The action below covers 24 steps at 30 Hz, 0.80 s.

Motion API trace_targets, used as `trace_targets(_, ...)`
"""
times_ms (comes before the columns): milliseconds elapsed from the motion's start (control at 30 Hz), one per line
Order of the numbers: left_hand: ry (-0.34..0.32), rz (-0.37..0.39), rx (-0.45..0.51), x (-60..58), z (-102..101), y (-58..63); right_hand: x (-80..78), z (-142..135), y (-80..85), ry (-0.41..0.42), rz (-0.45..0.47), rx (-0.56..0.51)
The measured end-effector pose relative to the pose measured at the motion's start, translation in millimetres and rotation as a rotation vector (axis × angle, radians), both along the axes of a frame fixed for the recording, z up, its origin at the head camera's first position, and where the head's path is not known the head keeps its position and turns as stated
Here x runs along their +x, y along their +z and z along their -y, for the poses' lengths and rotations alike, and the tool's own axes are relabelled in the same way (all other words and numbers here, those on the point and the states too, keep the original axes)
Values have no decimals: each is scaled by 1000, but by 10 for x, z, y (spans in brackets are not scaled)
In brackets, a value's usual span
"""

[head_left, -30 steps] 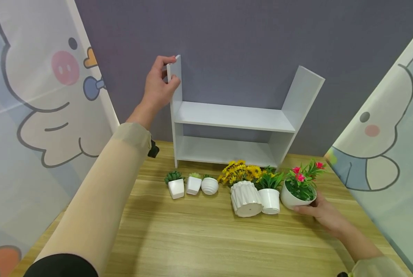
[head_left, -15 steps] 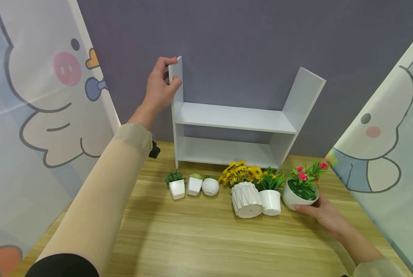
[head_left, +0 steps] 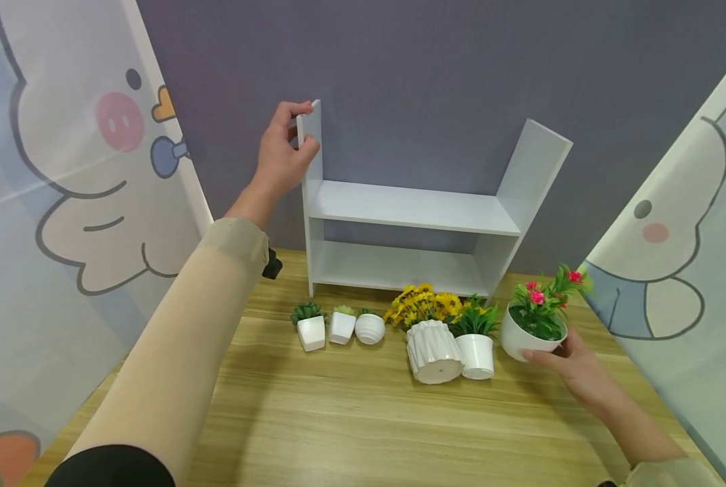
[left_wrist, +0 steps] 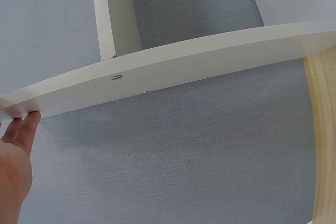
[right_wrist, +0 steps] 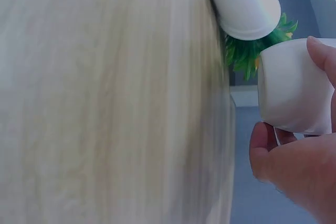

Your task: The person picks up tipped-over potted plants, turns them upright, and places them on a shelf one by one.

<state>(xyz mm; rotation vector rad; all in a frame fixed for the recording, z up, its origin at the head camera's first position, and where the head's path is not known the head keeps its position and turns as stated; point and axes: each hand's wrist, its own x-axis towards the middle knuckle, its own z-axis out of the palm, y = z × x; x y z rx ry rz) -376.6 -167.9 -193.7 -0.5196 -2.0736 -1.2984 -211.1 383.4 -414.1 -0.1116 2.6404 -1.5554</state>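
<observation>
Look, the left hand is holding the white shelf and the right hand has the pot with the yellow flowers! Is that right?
Not quite: the flowers are wrong. The head view shows the right hand holding the white pot with pink flowers; the yellow flowers are beyond its grasp. The left hand does hold the white shelf.

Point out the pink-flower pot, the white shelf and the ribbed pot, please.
Pink-flower pot [head_left: 518,339], head view: its outer wall.
White shelf [head_left: 414,205], head view: its upper board.
Ribbed pot [head_left: 432,343], head view: its fluted side.
</observation>
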Motion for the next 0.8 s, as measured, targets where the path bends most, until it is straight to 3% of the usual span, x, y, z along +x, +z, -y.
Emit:
trace_targets(233, 12, 7, -11, 7, -3, -3, 1, 120, 133, 19, -72, 65)
trace_targets(467, 16, 8, -7, -5, -1, 0, -23, 271, 288, 48, -123, 4)
trace_targets(800, 18, 19, -12, 11, -10, 1, -51, 515, 441, 68, -159, 33)
